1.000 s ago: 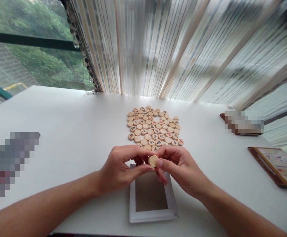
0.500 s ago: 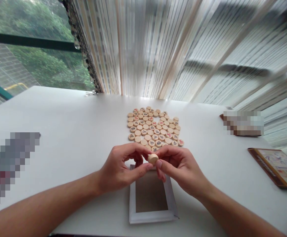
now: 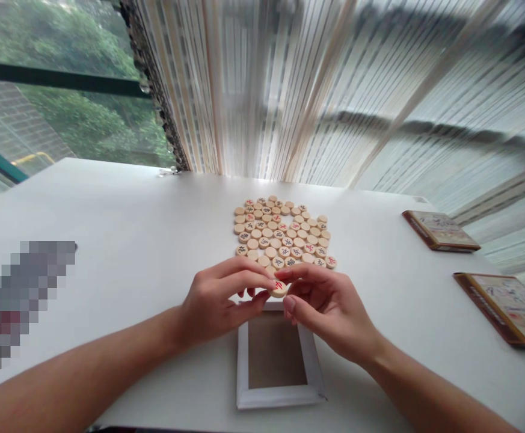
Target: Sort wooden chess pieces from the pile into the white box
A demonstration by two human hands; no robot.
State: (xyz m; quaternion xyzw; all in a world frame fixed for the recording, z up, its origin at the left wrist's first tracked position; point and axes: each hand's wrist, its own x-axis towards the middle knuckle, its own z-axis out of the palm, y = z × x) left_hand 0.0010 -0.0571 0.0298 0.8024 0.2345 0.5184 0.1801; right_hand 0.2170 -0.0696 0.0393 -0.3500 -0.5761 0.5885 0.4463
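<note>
My left hand point(image 3: 226, 297) pinches a round wooden piece point(image 3: 279, 290) that shows a red character on its upper face. Just to the right of it, my right hand point(image 3: 329, 304) has its thumb and fingers parted, with the fingertips close to the piece. Both hands are above the far edge of a shallow white box point(image 3: 243, 367) with a brown inside. Beyond them, many round wooden pieces point(image 3: 275, 243) lie spread in a cluster, some plain, others with black or red characters. The hands hide the cluster's near edge.
The white table point(image 3: 163, 240) runs back to a striped curtain point(image 3: 253, 90) and a window at the left. Two flat brown boxes point(image 3: 442, 230) with pictured lids lie on the right. A blurred-out grey object point(image 3: 27, 294) is at the left.
The held piece has turned from a plain face to one with a red character. My right fingers have parted from it, while my left hand keeps hold.
</note>
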